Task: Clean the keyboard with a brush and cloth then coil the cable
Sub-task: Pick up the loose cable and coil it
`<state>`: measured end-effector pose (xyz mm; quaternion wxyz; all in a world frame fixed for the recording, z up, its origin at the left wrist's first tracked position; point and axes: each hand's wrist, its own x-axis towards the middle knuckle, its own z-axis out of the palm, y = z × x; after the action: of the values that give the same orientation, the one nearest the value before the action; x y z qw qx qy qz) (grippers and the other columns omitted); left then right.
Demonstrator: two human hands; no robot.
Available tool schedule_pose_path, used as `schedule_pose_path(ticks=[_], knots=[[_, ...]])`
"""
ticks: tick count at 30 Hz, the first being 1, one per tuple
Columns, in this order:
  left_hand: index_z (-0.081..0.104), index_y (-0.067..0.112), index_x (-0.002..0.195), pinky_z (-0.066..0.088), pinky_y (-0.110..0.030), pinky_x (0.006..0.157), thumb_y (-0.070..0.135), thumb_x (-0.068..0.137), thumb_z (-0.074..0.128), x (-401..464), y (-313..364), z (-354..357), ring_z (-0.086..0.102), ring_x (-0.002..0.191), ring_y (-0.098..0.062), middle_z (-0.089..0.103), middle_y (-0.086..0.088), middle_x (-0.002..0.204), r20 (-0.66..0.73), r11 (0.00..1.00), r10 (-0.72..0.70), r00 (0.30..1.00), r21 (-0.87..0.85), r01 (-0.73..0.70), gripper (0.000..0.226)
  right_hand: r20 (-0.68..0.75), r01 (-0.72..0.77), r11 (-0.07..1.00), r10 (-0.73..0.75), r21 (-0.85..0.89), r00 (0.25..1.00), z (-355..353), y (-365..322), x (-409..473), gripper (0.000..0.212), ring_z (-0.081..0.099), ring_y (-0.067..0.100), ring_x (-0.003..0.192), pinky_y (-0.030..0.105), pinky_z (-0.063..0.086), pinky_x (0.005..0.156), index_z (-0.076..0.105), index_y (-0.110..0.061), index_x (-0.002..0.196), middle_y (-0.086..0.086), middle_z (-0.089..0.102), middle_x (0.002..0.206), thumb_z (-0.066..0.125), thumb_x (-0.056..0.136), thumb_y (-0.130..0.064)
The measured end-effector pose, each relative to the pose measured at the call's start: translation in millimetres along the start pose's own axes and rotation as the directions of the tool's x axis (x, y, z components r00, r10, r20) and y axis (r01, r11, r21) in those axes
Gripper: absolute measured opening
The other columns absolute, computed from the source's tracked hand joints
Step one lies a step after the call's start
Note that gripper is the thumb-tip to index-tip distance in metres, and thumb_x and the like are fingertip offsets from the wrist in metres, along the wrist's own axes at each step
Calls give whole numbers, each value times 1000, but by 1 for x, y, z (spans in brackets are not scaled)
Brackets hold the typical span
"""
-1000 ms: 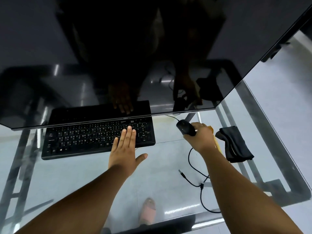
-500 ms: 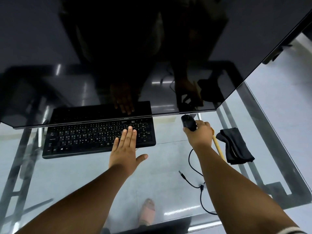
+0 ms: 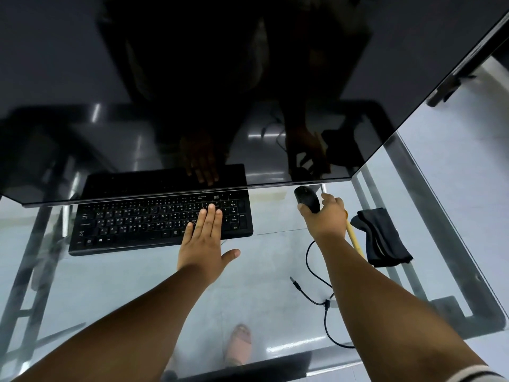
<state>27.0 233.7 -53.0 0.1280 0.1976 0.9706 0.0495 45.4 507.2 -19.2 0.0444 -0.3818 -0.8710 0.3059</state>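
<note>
Keyboard [image 3: 161,224]: black, on glass desk [image 3: 115,274] under monitor [image 3: 192,86]; long axis left-right, key rows facing me. My left hand [image 3: 205,238] lies flat, fingers together, on its right end. My right hand [image 3: 325,216], right of keyboard, grips mouse [image 3: 306,199]. Brush handle [image 3: 355,239] and cloth [image 3: 382,237] farther right, unused; cable [image 3: 319,288] loose. I judge cleaning not begun.

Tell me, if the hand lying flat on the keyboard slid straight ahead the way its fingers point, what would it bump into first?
Probably the monitor's bottom edge. The left hand points across the keyboard toward it, though depth is unclear.
</note>
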Motion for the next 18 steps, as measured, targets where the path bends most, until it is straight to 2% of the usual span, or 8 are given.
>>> schedule_pose_path(ticks=[2,5,8,10,12,15,17,18], knots=[[-23,16,150,-7,-39,120,74,90,28,0,1,-1,-25,146,-18,-31,0,157,8,1000,-5,1000,11,5,98,-34,7,999,-5,42,999,0,6,-1,53,55,28,106,36,49,78,52,-15,129,4,51,120,63,86,-43],[-21,15,151,-5,-40,121,72,91,29,-1,4,-4,-23,147,-18,-29,0,158,13,1000,-7,1000,5,7,97,16,53,993,-55,102,998,-10,16,-8,26,58,27,104,36,53,77,61,-20,115,-6,58,100,57,90,-22],[-19,15,152,-3,-40,121,69,92,30,-3,6,-4,-22,148,-20,-27,-2,159,11,1000,-10,1000,12,10,95,186,106,992,-117,69,976,-22,30,-19,32,58,23,103,27,49,67,68,-23,101,-16,48,89,50,87,-1],[-15,14,153,-2,-40,121,66,93,31,-5,7,-3,-20,148,-21,-24,-3,161,-2,1000,-15,1000,3,15,92,258,172,985,-165,-5,952,-25,43,-23,39,51,20,119,23,47,77,67,-31,96,-19,49,93,50,83,2],[-12,14,154,-2,-39,121,62,95,32,-9,9,-2,-18,149,-22,-21,-3,161,-3,1000,-9,1000,-7,9,88,303,218,971,-179,-99,936,-28,55,-27,43,45,20,128,23,44,88,68,-30,104,-16,51,102,52,81,3],[-5,15,156,-2,-38,121,57,96,36,-17,12,-1,-15,150,-21,-17,-3,163,-9,999,17,1000,-31,-17,84,319,241,950,-170,-198,932,-31,63,-31,36,54,16,112,24,46,85,69,-25,110,-6,55,113,61,83,-3],[1,15,156,-3,-36,120,53,96,42,-22,12,0,-12,150,-20,-13,-3,163,-20,996,36,999,-78,-38,82,296,242,945,-171,-220,940,-30,60,-32,20,57,14,98,26,49,79,70,-24,100,-4,58,112,69,84,-13],[4,16,156,-3,-35,120,51,96,45,-24,11,0,-10,151,-19,-11,-2,164,-22,994,46,999,-101,-48,81,293,239,946,-170,-220,941,-30,57,-33,12,58,15,98,29,51,77,71,-23,94,-4,58,109,71,84,-16]])
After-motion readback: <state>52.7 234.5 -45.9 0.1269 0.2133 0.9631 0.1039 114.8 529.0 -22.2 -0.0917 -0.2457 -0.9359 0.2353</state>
